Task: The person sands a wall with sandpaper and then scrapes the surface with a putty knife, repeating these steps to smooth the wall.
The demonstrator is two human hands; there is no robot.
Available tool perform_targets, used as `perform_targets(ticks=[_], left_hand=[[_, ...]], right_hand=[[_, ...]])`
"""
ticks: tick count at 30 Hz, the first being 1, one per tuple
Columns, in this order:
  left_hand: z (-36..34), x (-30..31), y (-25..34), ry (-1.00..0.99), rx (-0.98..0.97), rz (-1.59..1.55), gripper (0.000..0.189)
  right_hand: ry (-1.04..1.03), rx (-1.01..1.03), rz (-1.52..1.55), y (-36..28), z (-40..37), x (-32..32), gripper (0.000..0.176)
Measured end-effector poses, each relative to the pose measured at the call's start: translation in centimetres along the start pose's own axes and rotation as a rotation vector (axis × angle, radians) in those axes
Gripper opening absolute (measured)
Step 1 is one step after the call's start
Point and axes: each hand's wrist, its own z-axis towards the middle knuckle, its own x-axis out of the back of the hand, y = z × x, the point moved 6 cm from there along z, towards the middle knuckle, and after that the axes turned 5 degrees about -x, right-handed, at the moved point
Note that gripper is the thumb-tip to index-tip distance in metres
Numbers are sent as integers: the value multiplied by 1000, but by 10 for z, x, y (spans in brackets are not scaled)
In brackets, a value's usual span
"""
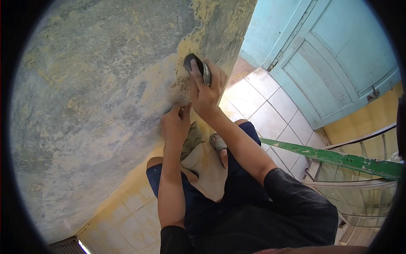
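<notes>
Against the patchy grey and yellow wall, my right hand grips a dark, rounded scraping or sanding tool, its fingers wrapped round it. The tool lies on a yellow patch near the wall's right edge. Lower and to the left, my left hand is at the wall with its fingers curled together; whatever they may hold is too small to make out. Just below that hand, a patterned grey-green cloth or bag shows beside my leg.
A light blue door stands at the upper right over white floor tiles. A chipped green bar crosses the right side, above a glass-and-metal frame. My sandalled foot is below the hands.
</notes>
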Motion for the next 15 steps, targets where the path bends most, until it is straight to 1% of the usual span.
perform_targets(ticks=[2, 3, 6, 7, 8, 10, 12, 13, 15], left_hand=[[3, -1, 4, -6, 8, 2, 31], [4, 0, 8, -2, 13, -19, 31], [-6, -2, 4, -5, 12, -35, 29], [-4, -3, 4, 8, -14, -35, 28], [-3, -5, 2, 8, -19, -37, 28], [-2, -6, 1, -1, 3, -30, 28], [1, -6, 3, -3, 9, -35, 27], [1, -4, 4, -12, 22, -35, 25], [-4, -2, 6, -30, 40, -43, 25]], right_hand=[[-27, -21, -14, 5, 23, -1, 38], [34, -59, 1, 6, 37, -2, 38], [49, -87, -5, 3, 37, -3, 38], [79, -30, 32, 2, 24, -4, 44], [83, -27, 30, 4, 9, -2, 44], [-28, -23, 44, -4, -2, 1, 45], [2, 2, 46, 5, 19, -5, 45], [29, -33, 30, 7, 33, -6, 43], [61, -82, 1, 5, 37, -3, 38]])
